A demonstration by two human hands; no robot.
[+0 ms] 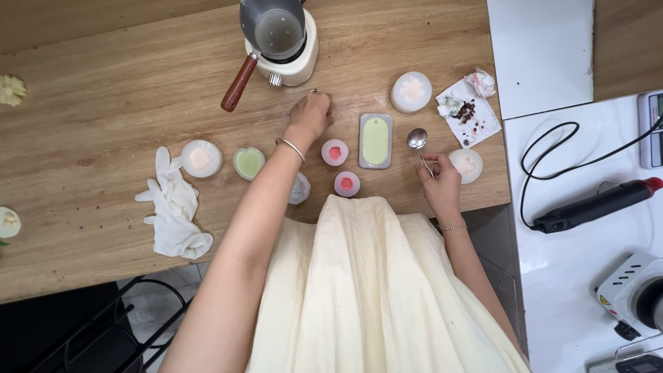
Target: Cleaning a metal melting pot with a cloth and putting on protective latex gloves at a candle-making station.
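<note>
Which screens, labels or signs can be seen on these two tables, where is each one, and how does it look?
Scale display: right edge of the white table, only partly in frame; pale grey panel in a light housing.
Warning sticker: on the white appliance at lower right; small yellow triangle.
Nothing near the left hand, or the right hand holding the spoon, shows a label.
</note>
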